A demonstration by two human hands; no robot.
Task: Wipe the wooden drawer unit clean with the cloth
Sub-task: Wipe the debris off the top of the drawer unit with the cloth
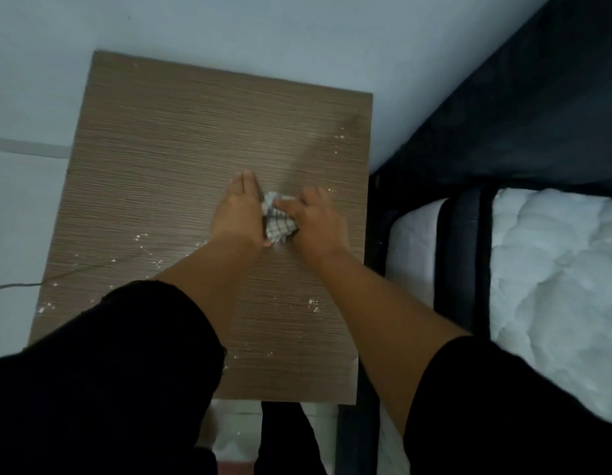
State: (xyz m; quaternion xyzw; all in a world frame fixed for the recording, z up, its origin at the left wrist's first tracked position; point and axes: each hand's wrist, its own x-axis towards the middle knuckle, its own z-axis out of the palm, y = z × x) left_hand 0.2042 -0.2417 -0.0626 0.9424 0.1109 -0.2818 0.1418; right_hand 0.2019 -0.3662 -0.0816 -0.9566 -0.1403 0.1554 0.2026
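Observation:
The wooden drawer unit's top (167, 159) fills the middle of the view, brown with fine grain and scattered white crumbs. A small checked cloth (276, 225) lies bunched near the top's centre. My left hand (241, 209) lies against the cloth's left side with its fingers straight and together. My right hand (316, 217) grips the cloth from the right, fingers curled onto it and blurred. Both forearms reach in from below, with black sleeves at the elbows.
A bed with a white quilted mattress (554, 269) and dark frame (462, 262) stands tight against the unit's right side. A pale wall (229, 25) lies behind. A thin cable (30, 283) runs off the unit's left edge. White crumbs (313, 305) dot the top.

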